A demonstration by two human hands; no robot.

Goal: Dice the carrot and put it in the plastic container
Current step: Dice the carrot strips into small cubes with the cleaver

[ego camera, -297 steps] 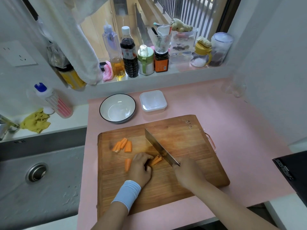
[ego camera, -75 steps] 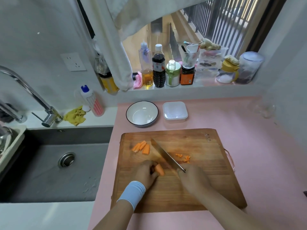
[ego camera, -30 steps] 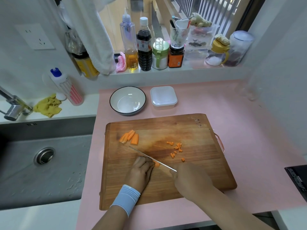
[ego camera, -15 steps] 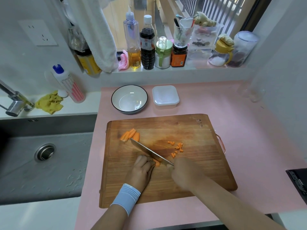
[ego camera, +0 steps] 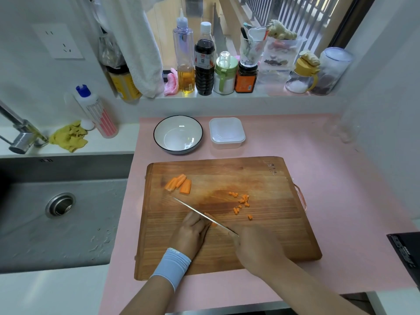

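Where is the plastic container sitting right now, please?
In the head view, the plastic container sits on the pink counter beyond the cutting board's far edge, immediately right of the white bowl.

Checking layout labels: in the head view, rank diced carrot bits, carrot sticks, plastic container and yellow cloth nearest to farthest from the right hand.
1. Diced carrot bits, just beyond right hand.
2. Carrot sticks, far left of board.
3. Plastic container, behind board.
4. Yellow cloth, by sink.
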